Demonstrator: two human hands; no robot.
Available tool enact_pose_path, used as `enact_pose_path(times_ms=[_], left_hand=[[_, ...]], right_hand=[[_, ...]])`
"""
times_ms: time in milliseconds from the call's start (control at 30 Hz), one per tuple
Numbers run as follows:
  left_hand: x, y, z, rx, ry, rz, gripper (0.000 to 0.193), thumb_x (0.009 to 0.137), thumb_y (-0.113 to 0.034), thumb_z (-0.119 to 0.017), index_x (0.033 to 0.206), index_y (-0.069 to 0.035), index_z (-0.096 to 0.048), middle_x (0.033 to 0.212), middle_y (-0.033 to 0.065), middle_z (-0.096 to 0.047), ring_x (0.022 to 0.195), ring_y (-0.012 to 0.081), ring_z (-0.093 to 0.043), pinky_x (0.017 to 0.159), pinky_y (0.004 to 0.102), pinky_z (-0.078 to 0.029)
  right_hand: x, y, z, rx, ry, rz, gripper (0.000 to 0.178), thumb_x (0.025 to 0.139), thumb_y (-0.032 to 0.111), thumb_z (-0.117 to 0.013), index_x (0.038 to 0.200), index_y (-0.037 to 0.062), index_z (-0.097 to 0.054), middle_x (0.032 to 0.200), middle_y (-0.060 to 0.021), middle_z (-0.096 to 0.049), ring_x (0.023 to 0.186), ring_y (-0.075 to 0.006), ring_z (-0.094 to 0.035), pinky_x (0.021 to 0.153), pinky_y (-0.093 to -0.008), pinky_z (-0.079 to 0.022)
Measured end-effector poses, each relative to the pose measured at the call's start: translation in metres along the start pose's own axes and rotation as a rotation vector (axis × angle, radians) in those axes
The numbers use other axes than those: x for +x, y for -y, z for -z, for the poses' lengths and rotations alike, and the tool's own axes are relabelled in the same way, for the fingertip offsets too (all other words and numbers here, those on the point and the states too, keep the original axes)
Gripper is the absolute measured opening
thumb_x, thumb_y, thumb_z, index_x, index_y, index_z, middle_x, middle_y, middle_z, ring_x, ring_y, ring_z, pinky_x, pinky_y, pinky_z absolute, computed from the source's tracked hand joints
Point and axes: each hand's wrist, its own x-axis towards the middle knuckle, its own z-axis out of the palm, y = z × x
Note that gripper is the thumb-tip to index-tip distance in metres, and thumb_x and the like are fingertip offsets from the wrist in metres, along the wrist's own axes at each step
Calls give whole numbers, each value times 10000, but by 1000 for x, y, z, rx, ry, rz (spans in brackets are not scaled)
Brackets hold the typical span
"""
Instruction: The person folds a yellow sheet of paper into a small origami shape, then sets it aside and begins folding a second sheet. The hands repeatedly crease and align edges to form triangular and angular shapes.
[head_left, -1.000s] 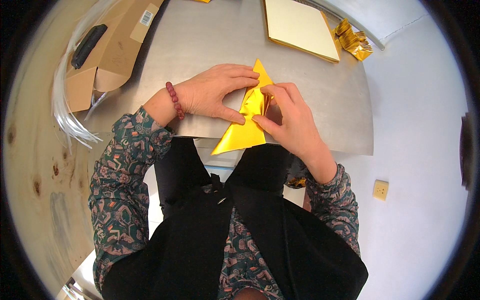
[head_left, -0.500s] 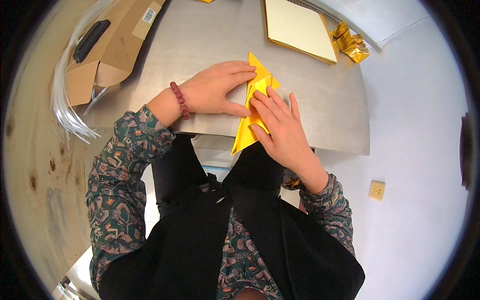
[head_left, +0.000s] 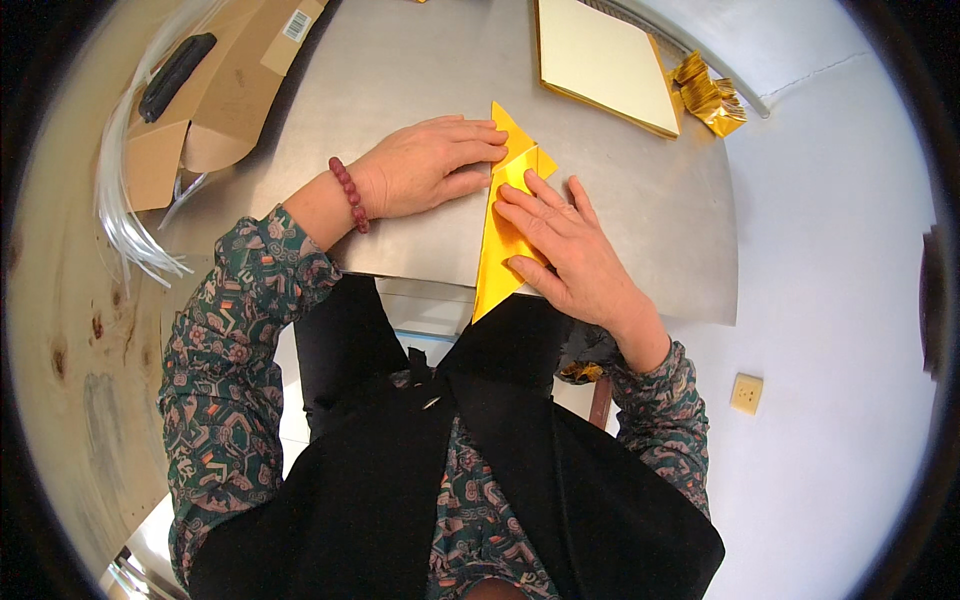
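A sheet of shiny gold paper [head_left: 496, 262], folded into a long pointed shape, lies at the near edge of the metal table. Its lower tip sticks out past that edge over my lap. My left hand [head_left: 425, 170], a dark red bead bracelet at its wrist, rests with outstretched fingertips on the paper's upper left edge. Flat on the right side of the paper is my right hand [head_left: 575, 250], fingers spread and thumb on the lower part. Part of the folded paper is hidden under the right fingers.
A stack of cream and gold sheets [head_left: 605, 65] lies at the far right, beside pleated gold pieces [head_left: 710, 95]. To the left are a cardboard box [head_left: 225, 100], a black object [head_left: 177, 78] on it, and clear plastic strands [head_left: 120, 210]. The metal table [head_left: 400, 70] ends at a white wall.
My left thumb has drawn back from the paper's middle toward the other fingers. The right hand has slid slightly down and right, and the paper's lower tip sits a little lower.
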Motion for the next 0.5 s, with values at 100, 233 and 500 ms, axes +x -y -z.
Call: enact_pose_path(times_ms=[100,233,500], left_hand=[[-1,-4,-2,6,-28,16,484,1064,-304,-694,1478,-58,-650,1580,133,-605,1494,332,-531,1287,464,-392],[-3,-7,-4,26,-78,8,523,1039,-390,-731,1444,-64,-674,1542,137,-637,1474,335,-550,1266,447,-423],[-3,-9,-7,9,-127,-6,602,945,-370,-827,1415,-31,-663,1531,171,-627,1455,367,-562,1236,460,-459]], right_hand=[[0,-4,5,32,19,23,543,1063,334,-642,1566,140,-570,1666,-69,-524,1632,-317,-348,1332,-656,-127],[2,-12,12,80,46,73,512,1052,294,-653,1536,138,-601,1659,-63,-534,1629,-329,-352,1328,-659,-139],[-7,11,6,54,-137,-24,612,954,391,-778,1484,122,-634,1650,-165,-511,1596,-431,-367,1305,-685,-174]])
